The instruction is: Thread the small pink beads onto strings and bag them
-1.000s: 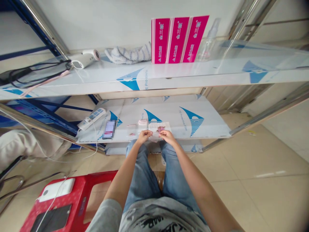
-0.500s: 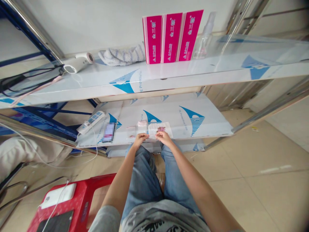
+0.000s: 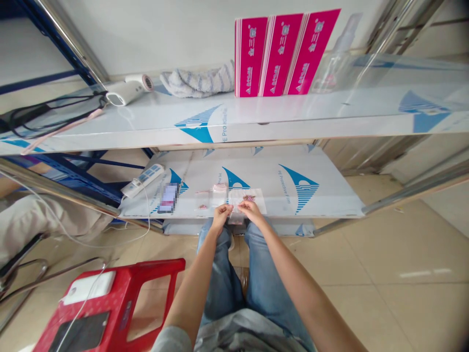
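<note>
At the front edge of the lower shelf (image 3: 264, 166), my left hand (image 3: 222, 214) and my right hand (image 3: 250, 209) face each other with a narrow space between them. Thumb and fingers are pinched on both. Whatever they hold is too small and pale to name. Just beyond my right hand lies a white sheet (image 3: 259, 201) bearing a cluster of small pink-purple pieces (image 3: 249, 198). Behind my left hand sits a small stack of clear or pale packets (image 3: 220, 194). To its left are some tiny pinkish pieces (image 3: 202, 207), apparently on clear plastic.
A phone (image 3: 169, 198) and a white power strip (image 3: 143, 180) occupy the lower shelf's left end. Overhead, the upper shelf (image 3: 146, 122) carries a hair dryer (image 3: 126, 91), towel (image 3: 198, 82), pink box (image 3: 280, 56) and spray bottle (image 3: 331, 68). A red stool (image 3: 128, 293) stands at left.
The camera view has shifted, so the shelf items appear farther right. My hands stay pinched at the shelf's front edge, near the white sheet.
</note>
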The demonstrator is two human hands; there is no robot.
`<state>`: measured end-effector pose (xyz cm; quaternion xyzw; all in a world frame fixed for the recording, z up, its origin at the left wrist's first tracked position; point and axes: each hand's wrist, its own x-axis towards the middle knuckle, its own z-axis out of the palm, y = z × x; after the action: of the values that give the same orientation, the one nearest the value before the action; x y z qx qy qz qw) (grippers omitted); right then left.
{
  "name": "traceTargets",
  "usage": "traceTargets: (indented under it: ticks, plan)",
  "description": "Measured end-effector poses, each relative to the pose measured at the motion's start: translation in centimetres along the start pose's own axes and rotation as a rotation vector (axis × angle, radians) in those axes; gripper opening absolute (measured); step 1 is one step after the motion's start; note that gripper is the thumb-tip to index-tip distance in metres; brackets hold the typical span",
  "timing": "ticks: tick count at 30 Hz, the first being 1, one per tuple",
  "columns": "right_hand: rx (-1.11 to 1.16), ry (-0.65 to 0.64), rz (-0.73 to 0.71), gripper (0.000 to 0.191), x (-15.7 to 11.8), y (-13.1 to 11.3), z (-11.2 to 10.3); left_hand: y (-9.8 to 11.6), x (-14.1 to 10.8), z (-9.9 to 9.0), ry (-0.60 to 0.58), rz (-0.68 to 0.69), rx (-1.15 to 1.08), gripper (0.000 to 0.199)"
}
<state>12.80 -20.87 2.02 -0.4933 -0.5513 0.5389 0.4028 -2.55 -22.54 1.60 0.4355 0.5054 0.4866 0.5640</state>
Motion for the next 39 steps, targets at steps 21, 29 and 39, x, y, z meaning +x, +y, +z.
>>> traceTargets:
  ticks: [21,29,39]
  plan:
    - [-0.050,0.255,0.013,0.034,-2.1,1.7,-1.1,-1.7,1.4,3.4,-0.053,0.004,0.006,0.035]
    - [-0.114,0.237,-0.026,0.034,-2.2,1.5,-0.4,-1.4,1.2,2.8,-0.153,0.033,0.013,0.027]
    - [-0.115,0.356,-0.028,0.038,-1.6,1.7,-1.2,-1.7,1.1,3.2,-0.172,0.001,-0.002,0.050]
